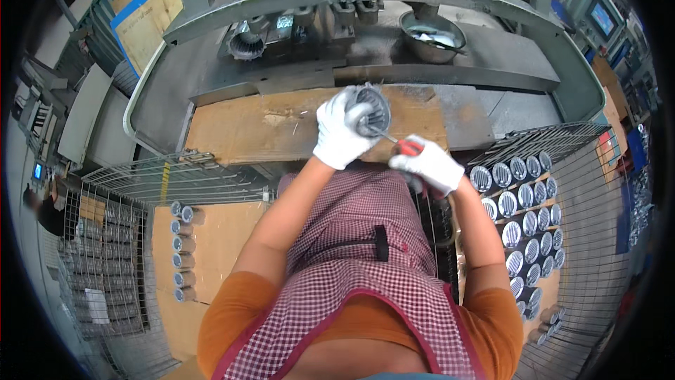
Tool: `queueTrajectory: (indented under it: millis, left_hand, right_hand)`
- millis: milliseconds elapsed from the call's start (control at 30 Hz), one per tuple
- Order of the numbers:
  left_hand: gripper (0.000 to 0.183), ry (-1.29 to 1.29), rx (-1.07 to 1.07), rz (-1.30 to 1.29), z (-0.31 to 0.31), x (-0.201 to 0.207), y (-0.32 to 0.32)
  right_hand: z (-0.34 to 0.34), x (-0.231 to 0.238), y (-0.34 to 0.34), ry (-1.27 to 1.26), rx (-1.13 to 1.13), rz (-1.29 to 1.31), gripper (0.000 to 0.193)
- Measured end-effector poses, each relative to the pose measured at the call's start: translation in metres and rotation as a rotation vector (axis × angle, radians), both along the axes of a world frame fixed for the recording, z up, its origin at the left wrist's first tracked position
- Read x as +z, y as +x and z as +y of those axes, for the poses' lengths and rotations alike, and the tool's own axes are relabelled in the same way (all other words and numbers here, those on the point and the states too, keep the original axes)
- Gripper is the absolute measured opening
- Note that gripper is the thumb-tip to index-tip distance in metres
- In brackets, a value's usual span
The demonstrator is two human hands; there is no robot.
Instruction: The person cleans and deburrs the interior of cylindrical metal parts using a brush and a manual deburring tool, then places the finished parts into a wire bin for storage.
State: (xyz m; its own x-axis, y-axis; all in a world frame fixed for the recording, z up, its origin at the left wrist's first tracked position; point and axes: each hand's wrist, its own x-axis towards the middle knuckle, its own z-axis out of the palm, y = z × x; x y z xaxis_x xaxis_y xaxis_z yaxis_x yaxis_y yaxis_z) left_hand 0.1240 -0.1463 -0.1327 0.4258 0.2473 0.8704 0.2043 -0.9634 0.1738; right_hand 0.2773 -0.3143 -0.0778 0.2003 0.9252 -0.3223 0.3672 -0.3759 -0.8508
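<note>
My left hand (337, 132), in a white glove, grips a grey, cup-shaped metal casting (378, 107) with ribs inside. Its open side is tilted toward my right. My right hand (432, 167), gloved too, is closed around the red handle of a tool with a thin metal shaft (409, 146). The shaft's tip reaches the casting's lower rim; its exact shape is too small to tell. Both hands are above the near edge of a cardboard-covered bench (246, 123).
A similar ribbed casting (246, 44) sits on the machine bed beside metal blocks. Farther right is a metal bowl (432, 35). Wire cages flank me: the right holds many stacked castings (508, 204), the left a column of them (183, 244) on cardboard. Another person (49, 208) is at far left.
</note>
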Motion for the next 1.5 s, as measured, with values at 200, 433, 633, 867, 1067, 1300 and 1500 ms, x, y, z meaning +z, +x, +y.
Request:
queueTrajectory:
  millis: [200, 433, 633, 867, 1067, 1300, 1500]
  left_hand:
    - [0.069, -0.525, -0.202, -0.261, 0.037, -0.031, -0.021]
    - [0.066, -0.789, -0.217, -0.301, 0.073, -0.046, -0.076]
    - [0.061, -0.89, 0.458, -0.26, 0.086, -0.037, -0.1]
    - [0.052, -0.886, 0.474, -0.259, 0.086, -0.046, -0.103]
    - [0.041, -0.905, 0.435, -0.266, 0.088, -0.047, -0.101]
    - [0.036, -0.855, 0.475, -0.231, 0.087, -0.055, -0.104]
    - [0.035, -0.775, 0.546, -0.169, 0.083, -0.049, -0.108]
  right_hand:
    - [-0.022, 0.025, 0.045, 0.251, -0.338, -0.167, 0.04]
    - [-0.089, 0.04, 0.218, 0.796, -0.987, -0.436, 0.044]
    - [-0.09, -0.026, 0.224, 0.192, -1.332, -1.128, 0.054]
    - [0.046, 0.019, 0.144, 0.579, -0.733, -1.302, 0.065]
    - [0.122, 0.026, 0.162, 0.263, -0.364, -1.056, 0.042]
    - [0.148, 0.075, 0.073, 0.937, -0.316, -0.817, 0.027]
    - [0.226, 0.108, 0.026, 0.945, 0.037, -1.165, 0.026]
